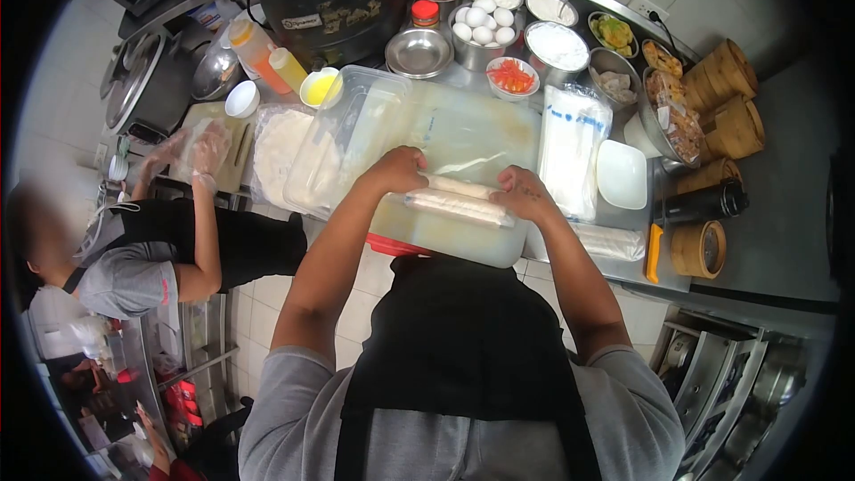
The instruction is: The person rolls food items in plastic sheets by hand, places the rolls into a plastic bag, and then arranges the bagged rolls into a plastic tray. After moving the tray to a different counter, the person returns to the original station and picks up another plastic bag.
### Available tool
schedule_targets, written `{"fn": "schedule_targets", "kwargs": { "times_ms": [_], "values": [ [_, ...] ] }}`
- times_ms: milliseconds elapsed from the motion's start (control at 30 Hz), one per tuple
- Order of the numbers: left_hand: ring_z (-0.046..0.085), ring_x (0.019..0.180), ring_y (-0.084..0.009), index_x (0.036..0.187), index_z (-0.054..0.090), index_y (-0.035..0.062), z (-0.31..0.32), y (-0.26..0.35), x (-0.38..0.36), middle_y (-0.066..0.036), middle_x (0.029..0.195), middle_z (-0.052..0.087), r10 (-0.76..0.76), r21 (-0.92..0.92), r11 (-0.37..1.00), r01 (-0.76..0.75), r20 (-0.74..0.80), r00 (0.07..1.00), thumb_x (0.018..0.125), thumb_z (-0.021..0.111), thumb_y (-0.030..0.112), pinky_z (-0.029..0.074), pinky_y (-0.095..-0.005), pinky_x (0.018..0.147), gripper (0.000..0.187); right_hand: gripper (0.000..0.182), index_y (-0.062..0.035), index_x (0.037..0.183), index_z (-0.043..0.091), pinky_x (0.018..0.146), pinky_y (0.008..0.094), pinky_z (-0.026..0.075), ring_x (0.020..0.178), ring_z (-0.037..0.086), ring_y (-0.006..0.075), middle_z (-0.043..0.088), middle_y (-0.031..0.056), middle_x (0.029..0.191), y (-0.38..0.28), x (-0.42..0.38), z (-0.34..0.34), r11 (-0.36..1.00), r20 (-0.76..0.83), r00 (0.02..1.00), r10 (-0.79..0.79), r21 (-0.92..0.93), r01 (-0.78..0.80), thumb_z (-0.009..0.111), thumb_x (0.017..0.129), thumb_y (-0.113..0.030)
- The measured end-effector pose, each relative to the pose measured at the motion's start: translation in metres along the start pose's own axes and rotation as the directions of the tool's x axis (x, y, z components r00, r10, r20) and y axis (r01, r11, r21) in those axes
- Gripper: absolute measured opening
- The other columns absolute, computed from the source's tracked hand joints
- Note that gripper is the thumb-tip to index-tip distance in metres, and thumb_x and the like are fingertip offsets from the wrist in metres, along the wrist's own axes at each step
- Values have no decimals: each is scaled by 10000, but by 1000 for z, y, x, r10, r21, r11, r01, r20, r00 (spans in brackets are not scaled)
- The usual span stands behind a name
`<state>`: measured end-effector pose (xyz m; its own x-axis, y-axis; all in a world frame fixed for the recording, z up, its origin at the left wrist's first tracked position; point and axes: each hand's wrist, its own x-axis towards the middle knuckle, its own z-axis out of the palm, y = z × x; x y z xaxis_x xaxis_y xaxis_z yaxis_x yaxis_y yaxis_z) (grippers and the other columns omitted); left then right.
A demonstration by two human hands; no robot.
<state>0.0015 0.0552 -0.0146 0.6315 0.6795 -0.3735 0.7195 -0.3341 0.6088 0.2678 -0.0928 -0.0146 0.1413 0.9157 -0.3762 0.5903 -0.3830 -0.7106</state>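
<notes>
Two pale, dough-like rolls lie side by side on the large translucent cutting board [499, 147] before me. The nearer roll [459, 208] is in clear plastic wrap; the farther roll [459, 185] lies right behind it. My left hand [398, 169] is closed at the left end of the farther roll, fingertips curled inward. At the right end, my right hand [525, 194] pinches the roll's edge with thumb and fingers. Whether the fingers grip plastic film or the roll itself is partly hidden. A clear plastic lid or tray [312, 156] overlaps the board's left side.
Behind the board stand a bowl of eggs [484, 52], a bowl of red strips [513, 77] and a bowl of white powder [557, 44]. Plastic bags [570, 147], a white dish [622, 175] and an orange-handled knife [655, 254] lie right. A gloved co-worker [151, 258] works left.
</notes>
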Motion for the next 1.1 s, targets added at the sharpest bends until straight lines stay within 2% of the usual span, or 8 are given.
{"fn": "schedule_targets", "kwargs": {
  "times_ms": [133, 267, 367, 433, 533, 633, 700, 1100],
  "values": [
    [667, 895, -240, 1058, 678, 0, -4, -4, 4, -122, 946, 695, -24, -151, 988, 32, 57, 998, 660, 740, 162, 523, -324, 807, 434, 489, 28, 1128, 633, 812, 350, 530, 907, 659, 247, 675, 153, 1007, 1, -2, -1, 999, 11, 1000, 1, 48, -2, 816, 763, -241],
    [633, 862, -177, 1042, 678, 6, -7, -2, 4, -68, 921, 672, 61, -318, 947, -41, 53, 997, 678, 778, 116, 509, -307, 791, 393, 478, 22, 1132, 635, 829, 347, 528, 937, 653, 240, 668, 158, 1038, 3, -2, 1, 997, 29, 1000, -11, 78, 9, 817, 775, -238],
    [622, 843, -153, 1036, 680, 4, -9, 8, -1, -52, 922, 670, 135, -383, 915, -124, 1, 991, 713, 792, 92, 501, -297, 780, 354, 481, 25, 1139, 621, 847, 356, 518, 975, 652, 263, 664, 164, 1070, 1, -6, 6, 988, -29, 990, -141, 60, 143, 808, 777, -230],
    [621, 833, -143, 1037, 682, 1, -14, 21, -5, -47, 926, 674, 162, -399, 904, -153, -13, 987, 734, 794, 83, 497, -290, 772, 333, 514, 7, 1195, 602, 902, 369, 510, 1021, 648, 300, 656, 171, 1107, -3, -8, 9, 936, -117, 930, -347, 14, 351, 803, 782, -225],
    [619, 809, -126, 1037, 688, -4, -20, 36, -10, -36, 932, 679, 123, -440, 893, -94, 38, 992, 758, 788, 72, 495, -275, 761, 306, 538, -8, 1232, 582, 934, 382, 500, 1040, 645, 322, 662, 173, 1121, -11, -4, 15, 905, -71, 912, -405, 112, 411, 797, 782, -210],
    [618, 799, -115, 1036, 691, -11, -25, 44, -13, -34, 932, 684, 120, -500, 862, -87, 34, 992, 776, 770, 53, 495, -260, 751, 279, 507, -14, 1217, 593, 930, 390, 499, 1043, 647, 312, 667, 174, 1131, -20, 1, 17, 937, 20, 942, -335, 111, 331, 785, 781, -186],
    [616, 805, -110, 1042, 690, -14, -28, 44, -13, -34, 932, 683, 62, -481, 876, -23, 66, 996, 779, 771, 49, 496, -258, 750, 282, 478, -12, 1196, 604, 918, 388, 501, 1031, 652, 301, 676, 171, 1116, -21, 4, 18, 945, 28, 947, -321, 79, 318, 777, 782, -177],
    [622, 822, -112, 1041, 687, -5, -4, 5, -1, -35, 947, 692, 40, -462, 886, -44, -19, 999, 807, 771, 44, 503, -262, 770, 253, 351, -17, 1087, 643, 844, 379, 513, 928, 671, 287, 703, 152, 1004, -35, -1, 3, 970, 17, 970, -242, 29, 241, 754, 786, -159]
  ]
}}
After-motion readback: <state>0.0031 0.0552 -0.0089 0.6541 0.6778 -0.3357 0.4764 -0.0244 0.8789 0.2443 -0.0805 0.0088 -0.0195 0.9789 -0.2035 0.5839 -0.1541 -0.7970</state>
